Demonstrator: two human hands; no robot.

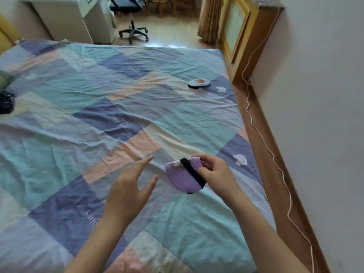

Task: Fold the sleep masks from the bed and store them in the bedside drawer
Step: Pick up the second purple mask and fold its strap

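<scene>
Folded purple sleep mask [183, 179] pinched in my right hand [214, 172]
Soft, light, floppy; I pinch fold and black strap [192, 172] together, left hand [131, 184] spread empty beside it

A patchwork bedsheet [118, 107] in teal, lavender, pink and cream squares covers the mattress, wrinkled, with small white cartoon prints near its right edge. A dark bundle of cloth [6, 103] lies at the left edge. Along the right side runs a wooden bed frame [275, 146], and a thin white cord [262, 134] trails down the wall beside it. Beyond the foot stand a black office chair [133, 32], a white cabinet [82, 18], a curtain [209, 18] and a wooden radiator cover [236, 26].
</scene>
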